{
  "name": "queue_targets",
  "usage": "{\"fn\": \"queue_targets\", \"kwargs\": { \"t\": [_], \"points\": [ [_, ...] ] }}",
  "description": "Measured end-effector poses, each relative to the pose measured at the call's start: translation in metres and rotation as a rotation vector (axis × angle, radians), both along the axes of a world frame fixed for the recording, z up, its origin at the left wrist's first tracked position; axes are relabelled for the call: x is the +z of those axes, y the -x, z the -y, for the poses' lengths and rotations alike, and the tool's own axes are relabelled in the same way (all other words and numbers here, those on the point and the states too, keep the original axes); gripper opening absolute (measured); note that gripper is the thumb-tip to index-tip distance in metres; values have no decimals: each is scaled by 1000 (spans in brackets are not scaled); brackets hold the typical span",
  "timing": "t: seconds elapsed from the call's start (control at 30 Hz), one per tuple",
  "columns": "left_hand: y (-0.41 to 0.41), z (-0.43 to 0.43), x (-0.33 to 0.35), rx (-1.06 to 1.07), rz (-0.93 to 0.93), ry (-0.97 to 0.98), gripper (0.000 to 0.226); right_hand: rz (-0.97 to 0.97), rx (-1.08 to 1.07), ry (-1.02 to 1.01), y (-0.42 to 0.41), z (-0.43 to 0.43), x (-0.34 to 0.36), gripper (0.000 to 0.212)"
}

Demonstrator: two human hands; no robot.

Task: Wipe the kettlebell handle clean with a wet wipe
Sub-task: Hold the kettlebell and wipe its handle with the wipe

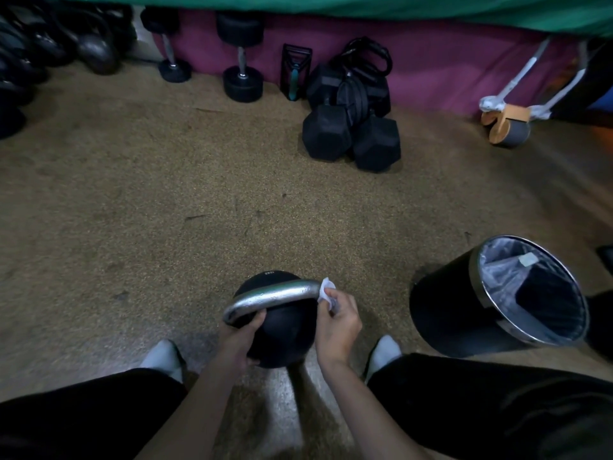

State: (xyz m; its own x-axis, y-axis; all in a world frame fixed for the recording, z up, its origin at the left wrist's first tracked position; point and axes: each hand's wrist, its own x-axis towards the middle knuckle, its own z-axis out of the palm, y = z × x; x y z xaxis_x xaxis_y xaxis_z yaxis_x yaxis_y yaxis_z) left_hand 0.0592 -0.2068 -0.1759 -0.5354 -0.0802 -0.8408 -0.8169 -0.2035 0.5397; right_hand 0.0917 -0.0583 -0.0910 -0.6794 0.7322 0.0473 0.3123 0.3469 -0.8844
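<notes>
A black kettlebell [285, 330] stands on the brown floor between my feet, its silver handle [272, 295] arching across the top. My left hand [237, 340] grips the left end of the handle and the ball's side. My right hand [336, 322] pinches a small white wet wipe [325, 288] against the right end of the handle, where the handle bends down to the ball.
A black bin [464, 310] with a grey liner stands just right of my right hand. Hex dumbbells [351, 141] and round dumbbells [242, 78] line the far pink wall, more kettlebells [93, 48] far left, an ab roller [507, 124] far right.
</notes>
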Motion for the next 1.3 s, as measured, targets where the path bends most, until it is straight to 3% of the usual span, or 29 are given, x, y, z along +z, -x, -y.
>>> {"fn": "queue_targets", "kwargs": {
  "t": [0.5,0.63,1.03,1.3],
  "points": [
    [0,0,2,-2,1,-16,74,3,64,-60,9,-3,14,21],
    [0,0,1,7,13,-3,83,-16,122,-92,3,-3,14,23],
    [-1,-1,6,14,-11,-38,69,94,248,-160,10,-16,24,24],
    [-2,-1,10,19,-10,-57,74,272,343,-226,27,-25,34,31]
  ]
}}
